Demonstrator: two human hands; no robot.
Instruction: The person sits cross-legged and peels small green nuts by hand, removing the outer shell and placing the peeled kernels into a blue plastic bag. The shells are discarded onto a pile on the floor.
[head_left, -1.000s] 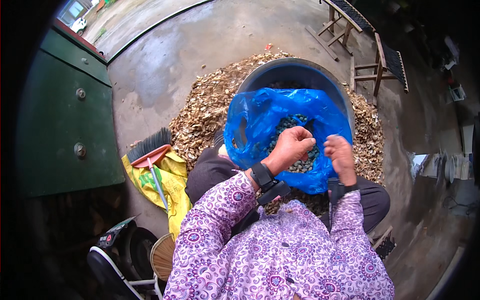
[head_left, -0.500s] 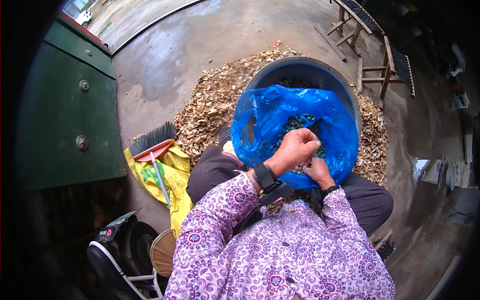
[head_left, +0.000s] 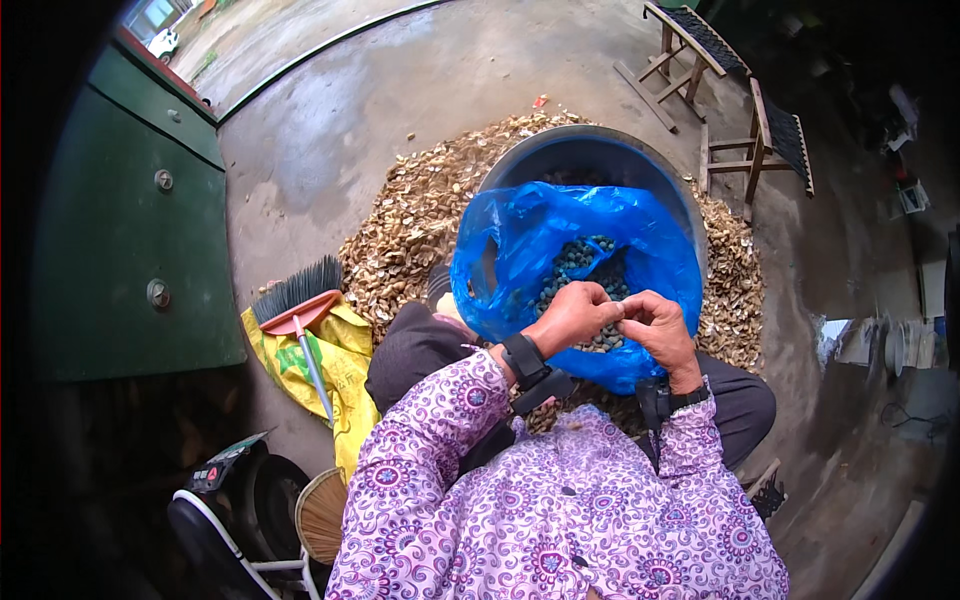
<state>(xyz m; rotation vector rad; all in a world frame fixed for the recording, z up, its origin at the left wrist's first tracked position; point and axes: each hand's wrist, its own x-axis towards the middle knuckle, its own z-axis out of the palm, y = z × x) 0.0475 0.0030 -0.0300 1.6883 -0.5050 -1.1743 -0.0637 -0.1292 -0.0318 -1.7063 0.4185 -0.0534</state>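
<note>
A blue plastic bag (head_left: 640,235) lies spread open inside a wide metal basin (head_left: 500,165) in front of me. Small roundish kernels (head_left: 572,262) show in the bag, tinted by the blue. Over its near part my left hand (head_left: 575,315) and my right hand (head_left: 660,335) meet, fingertips pinched together. Whatever is between them is too small to make out. Both wrists carry dark bands, and patterned sleeves cover my forearms.
Peanut shells (head_left: 420,225) are heaped around the basin. To the left lie a broom (head_left: 300,300) and a yellow sack (head_left: 350,390), near a green metal panel (head_left: 130,220). Folding stools (head_left: 765,150) stand at the far right. A scale-like black device (head_left: 240,480) is at lower left.
My right hand has lifted out of the bag and turned upward to meet the left at the fingertips. The left hand has lowered slightly. The whole view has shifted a little.
</note>
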